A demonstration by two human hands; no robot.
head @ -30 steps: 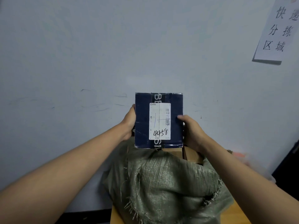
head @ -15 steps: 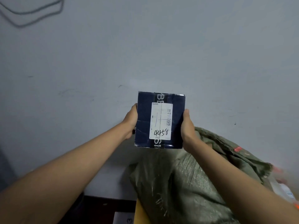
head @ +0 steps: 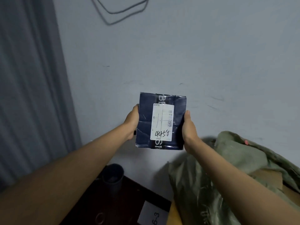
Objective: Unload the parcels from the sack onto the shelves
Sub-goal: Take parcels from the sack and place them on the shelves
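Parcel (head: 162, 121) dark blue with my white label reading 4458, held up before the pale wall, my left hand (head: 131, 121) gripping its left edge, my right hand (head: 188, 127) clasping its right edge, green sack (head: 211, 184) lower right, well below

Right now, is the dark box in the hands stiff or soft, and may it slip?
The box probably is stiff: its edges stay straight in the grip of the left hand and right hand. Its glossy, creased wrap may be slippery. It seems fairly light, since only its sides are held.
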